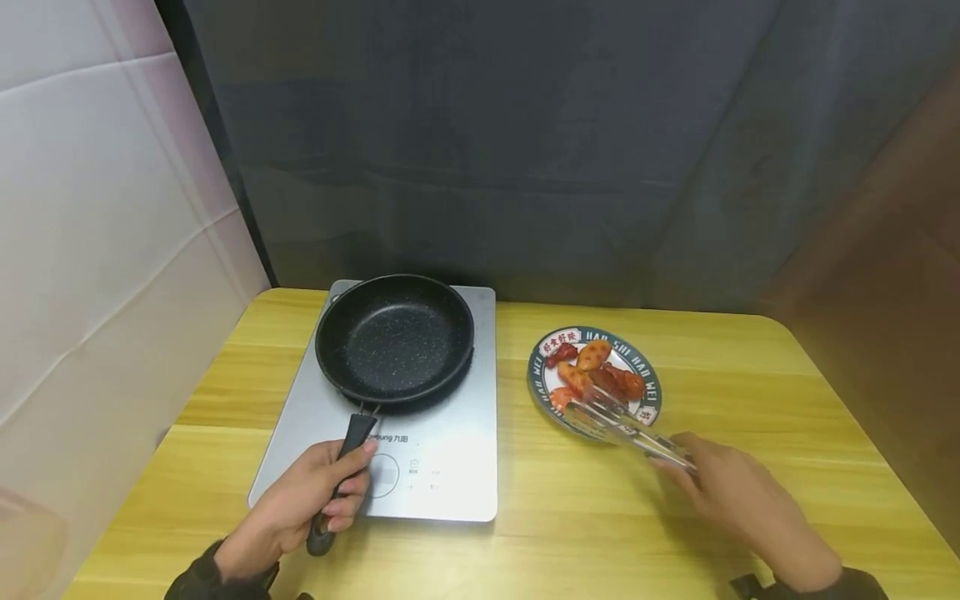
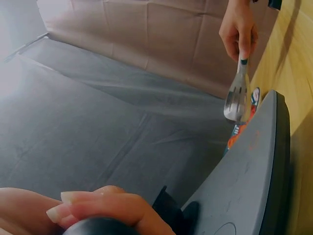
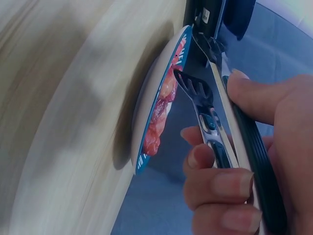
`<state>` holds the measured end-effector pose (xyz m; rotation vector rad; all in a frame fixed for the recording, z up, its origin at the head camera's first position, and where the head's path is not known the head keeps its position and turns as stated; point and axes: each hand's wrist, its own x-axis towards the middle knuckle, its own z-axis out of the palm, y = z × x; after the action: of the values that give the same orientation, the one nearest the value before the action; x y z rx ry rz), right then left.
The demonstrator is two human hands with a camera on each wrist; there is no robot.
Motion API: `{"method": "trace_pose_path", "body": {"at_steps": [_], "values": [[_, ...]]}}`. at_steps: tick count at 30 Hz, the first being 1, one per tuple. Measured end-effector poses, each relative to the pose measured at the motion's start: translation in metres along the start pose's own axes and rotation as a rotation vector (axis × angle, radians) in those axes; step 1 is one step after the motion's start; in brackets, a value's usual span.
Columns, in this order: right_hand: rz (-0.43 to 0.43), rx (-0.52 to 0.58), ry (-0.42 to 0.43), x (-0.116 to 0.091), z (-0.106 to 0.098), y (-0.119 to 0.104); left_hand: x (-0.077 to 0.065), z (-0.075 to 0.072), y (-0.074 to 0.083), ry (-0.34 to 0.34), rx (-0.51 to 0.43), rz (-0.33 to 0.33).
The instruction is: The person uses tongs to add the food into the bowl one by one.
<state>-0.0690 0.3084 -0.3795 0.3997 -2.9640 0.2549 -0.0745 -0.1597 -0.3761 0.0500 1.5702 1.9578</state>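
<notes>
My left hand [image 1: 321,490] grips the black handle of a speckled frying pan [image 1: 396,340], which stands on a flat silver induction cooker [image 1: 457,467]. Nothing lies in the pan. On the right, my right hand [image 1: 738,496] holds metal tongs [image 1: 626,427] with dark grips, thumb on one arm and fingers curled round the other. In the right wrist view the two slotted heads of the tongs [image 3: 198,93] stand apart beside the food. Several reddish-orange pieces that look like cooked chicken [image 1: 592,357] lie on a round plate [image 1: 654,406] with a green lettered rim, under the tong heads.
The light wooden table [image 1: 570,533] carries the cooker at left and the plate at right. A dark grey curtain [image 1: 510,150] hangs behind its back edge. White cloth [image 1: 112,208] hangs on the left and brown cloth [image 1: 885,267] on the right.
</notes>
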Motion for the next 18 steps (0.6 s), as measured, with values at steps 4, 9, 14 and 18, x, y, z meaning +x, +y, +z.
{"method": "trace_pose_path", "body": {"at_steps": [4,9,14,18], "values": [[-0.030,-0.011,-0.014,0.0029,0.0015,-0.0007,0.0002,-0.0002,0.0003,0.007,-0.017,-0.010],[-0.040,-0.019,-0.039,0.0053,0.0012,0.0013,0.0020,0.0009,0.0008,0.007,-0.029,-0.012],[-0.026,-0.010,-0.061,0.0067,-0.0009,0.0019,0.0035,0.0000,0.0006,-0.014,-0.029,0.004],[-0.013,-0.009,-0.078,0.0083,-0.0021,0.0017,0.0029,-0.0015,0.0004,-0.026,-0.030,0.013]]}}
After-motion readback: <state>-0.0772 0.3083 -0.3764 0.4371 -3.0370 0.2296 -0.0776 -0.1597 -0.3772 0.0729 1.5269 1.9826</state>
